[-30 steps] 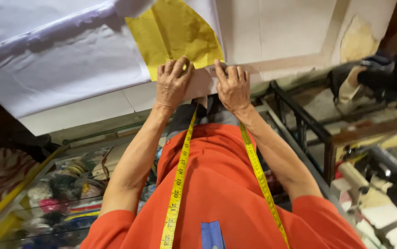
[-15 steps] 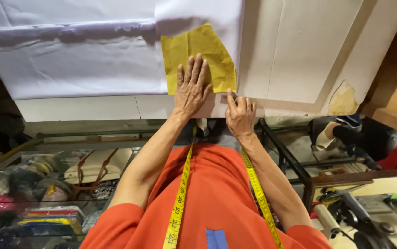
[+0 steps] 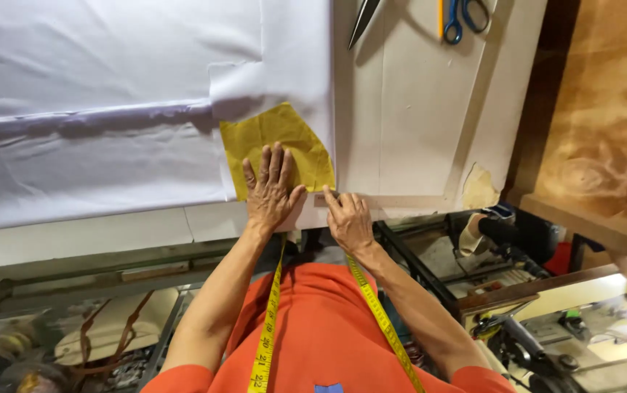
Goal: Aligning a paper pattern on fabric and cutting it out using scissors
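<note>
- Work table [image 3: 415, 131]: pale, flat top filling the upper part of the head view; its near edge runs just above the person's wrists. A chipped patch shows at the near right corner.
- White cloth [image 3: 95, 145]: spread over the left and middle of the table, with a crease line running across it. A folded flap of the same cloth lies over the upper edge of the yellow piece.
- Wooden panel [image 3: 604, 131]: brown, grained, standing to the right of the table.
- Orange shirt [image 3: 313, 327]: worn by the person, bottom centre, with a yellow measuring tape [image 3: 266, 342] draped round the neck, both ends hanging down the chest.
- Yellow pattern piece [image 3: 277, 142]: flat on the table near its front edge, partly on the white cloth, curved on its right side; upper left corner tucked under the white flap.
- Left hand [image 3: 271, 188]: palm down, fingers spread apart, pressing flat on the lower part of the yellow pattern piece. Nothing is gripped.
- Right hand [image 3: 348, 218]: just right of the left hand, at the table edge, fingers drawn together with the tips resting on the table surface beside the lower right corner of the yellow piece. Whether something small is pinched under the fingertips, I cannot tell.
- Blue-handled scissors [image 3: 466, 14]: on the table at the far edge, well apart from both hands.
- Metal shears [image 3: 363, 18]: only the pointed blades in view, far edge, left of the blue-handled scissors.
</note>
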